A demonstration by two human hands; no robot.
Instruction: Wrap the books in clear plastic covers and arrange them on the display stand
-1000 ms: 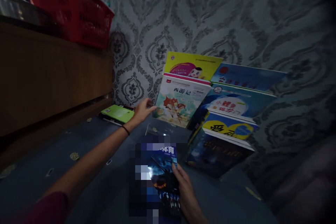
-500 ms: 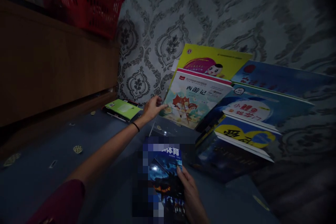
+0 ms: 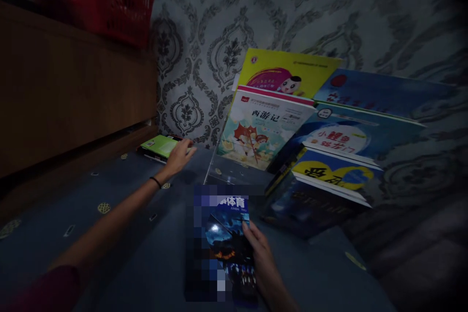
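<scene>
In my right hand (image 3: pixel 261 248) is a dark blue book (image 3: pixel 232 239) with white characters and a fiery night scene on its cover; the thumb lies on its right edge. Part of that cover is blurred into blocks. My left hand (image 3: pixel 180 155), fingers apart, reaches over the right end of a small stack topped by a green book (image 3: pixel 159 145). Whether it touches the stack I cannot tell. To the right, a white picture book (image 3: pixel 254 129) leans in a clear stand, with a yellow book (image 3: pixel 288 73) behind it.
More books stand at the right: a teal one (image 3: pixel 336 131), a blue one (image 3: pixel 383 95), and a yellow-and-blue one (image 3: pixel 334 173) above a dark one (image 3: pixel 314 209). A wooden cabinet (image 3: pixel 76 92) bearing a red basket (image 3: pixel 109 5) borders the left. Patterned wallpaper rises behind.
My left hand has moved left, from beside the white picture book to over the green book's stack. My right hand still holds the dark blue book. The view has shifted slightly.
</scene>
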